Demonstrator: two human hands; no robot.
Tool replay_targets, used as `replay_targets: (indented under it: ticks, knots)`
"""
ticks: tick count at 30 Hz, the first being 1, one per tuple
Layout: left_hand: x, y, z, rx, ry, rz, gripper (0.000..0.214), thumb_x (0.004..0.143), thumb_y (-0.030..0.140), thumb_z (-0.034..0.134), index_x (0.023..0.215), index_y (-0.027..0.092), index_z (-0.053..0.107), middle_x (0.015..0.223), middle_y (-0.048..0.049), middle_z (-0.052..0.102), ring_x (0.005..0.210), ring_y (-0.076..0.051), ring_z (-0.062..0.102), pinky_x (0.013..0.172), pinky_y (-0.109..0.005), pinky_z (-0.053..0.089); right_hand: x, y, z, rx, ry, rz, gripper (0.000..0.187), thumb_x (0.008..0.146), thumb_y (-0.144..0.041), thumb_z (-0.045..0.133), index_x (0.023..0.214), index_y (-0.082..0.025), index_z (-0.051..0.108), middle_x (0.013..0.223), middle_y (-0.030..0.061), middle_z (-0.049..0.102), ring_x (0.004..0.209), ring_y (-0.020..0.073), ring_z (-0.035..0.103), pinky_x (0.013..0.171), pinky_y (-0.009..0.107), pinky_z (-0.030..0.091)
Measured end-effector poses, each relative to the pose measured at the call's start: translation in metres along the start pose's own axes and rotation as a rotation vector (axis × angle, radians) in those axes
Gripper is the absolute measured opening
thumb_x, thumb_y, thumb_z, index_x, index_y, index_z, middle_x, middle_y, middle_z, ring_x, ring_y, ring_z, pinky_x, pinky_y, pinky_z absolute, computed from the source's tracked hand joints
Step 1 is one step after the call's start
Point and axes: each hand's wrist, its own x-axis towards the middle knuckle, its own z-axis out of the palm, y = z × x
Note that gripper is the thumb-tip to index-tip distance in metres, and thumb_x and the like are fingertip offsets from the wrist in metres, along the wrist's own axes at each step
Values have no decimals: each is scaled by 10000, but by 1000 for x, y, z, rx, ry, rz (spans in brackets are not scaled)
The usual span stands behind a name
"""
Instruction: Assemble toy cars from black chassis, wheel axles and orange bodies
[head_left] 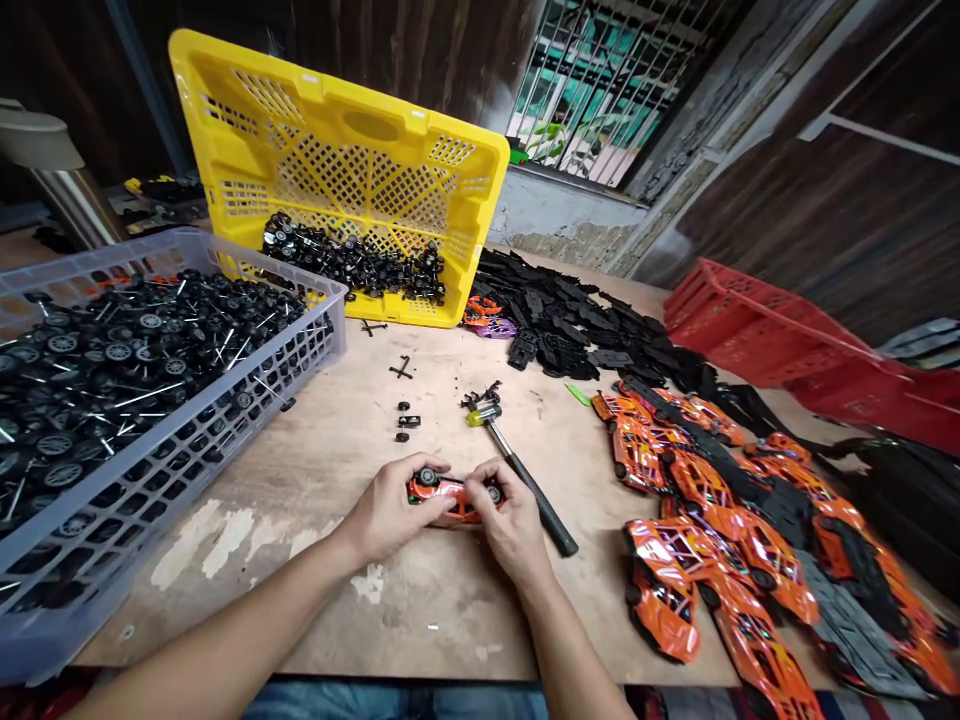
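Note:
An orange toy car (452,510) lies upside down or on its side near the front of the table, its black wheels facing up. My left hand (390,508) grips its left end, thumb along the body and fingers behind. Around the right end, by the other wheel, my right hand (510,515) is closed on the same car. Just right of that hand lies a hammer (529,480) with a black handle and a yellow-tipped head. Small black parts (480,397) sit beside the hammer head. A wheel-and-axle piece (405,421) rests beyond my left hand.
A clear plastic crate (300,385) full of wheels on axles stands at left. Behind it a tilted yellow basket (375,150) holds black parts. Black chassis plates (570,310) are heaped at the back. Orange car bodies (697,480) cover the right, near a red crate (750,330).

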Motion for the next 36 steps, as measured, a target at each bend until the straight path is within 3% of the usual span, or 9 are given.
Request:
replay_targets:
  ticks: [3,9,16,22,26,28,31,34,36]
  knots:
    - [1,0,1,-38,-77,-6,204,808,284,633,961,165,695,837,-15,725,766,-162,655,701,-233,478,-3,2,-9,22,-146,10,238,759,-395,733,851,-192,652,798,2,625,691,150,557,630,252,430]
    - [3,1,-1,20,-95,-3,221,831,349,636,908,149,689,803,-27,706,723,-152,622,685,-234,455,-4,11,-20,98,-230,6,236,760,-375,747,899,-204,662,871,21,646,781,174,595,690,270,452]
    - [6,1,-2,-22,-155,-35,266,837,395,642,924,151,701,871,-53,742,789,-181,669,723,-256,496,-5,9,-20,-11,-193,-57,163,801,-321,717,900,-200,668,839,26,653,738,166,605,665,272,450]
    - [16,-8,-14,-260,-86,-39,454,842,457,626,1188,163,617,1263,-125,635,1149,-250,589,966,-338,453,-4,10,-18,-74,-127,-382,199,799,-207,731,975,-225,641,877,42,655,840,189,618,764,329,497]
    - [21,-10,-24,-280,-239,-125,442,779,398,705,1121,125,643,1166,-139,673,1082,-265,620,943,-374,471,-2,2,-27,-268,-152,-552,291,746,-239,789,1001,-262,652,1168,98,614,1126,269,547,954,452,451]
    - [19,-8,-24,-165,-269,-8,383,740,272,739,1087,135,654,1102,-110,682,1033,-242,629,919,-355,479,1,0,-32,-270,-220,-439,490,720,-341,809,1158,-264,604,1328,129,533,1209,299,514,983,473,453]
    - [14,-3,-20,71,-172,293,285,798,141,634,1082,163,643,1025,-78,670,988,-204,619,920,-353,474,6,1,-35,-196,-336,-259,520,841,-324,697,1314,-242,498,1151,108,650,1003,218,648,856,367,545]
    - [11,-1,-19,277,-107,445,442,789,188,669,1221,165,574,1192,-122,609,1162,-253,537,1028,-425,411,7,-1,-34,-220,-344,-359,247,892,-204,629,1137,-231,623,952,60,687,868,173,667,786,306,551]
    - [11,-3,-20,343,-125,425,573,748,273,739,1276,172,541,1265,-136,579,1193,-271,524,1030,-431,415,5,-5,-34,-253,-289,-481,271,876,-150,639,1134,-232,628,964,65,667,887,173,649,788,306,547]
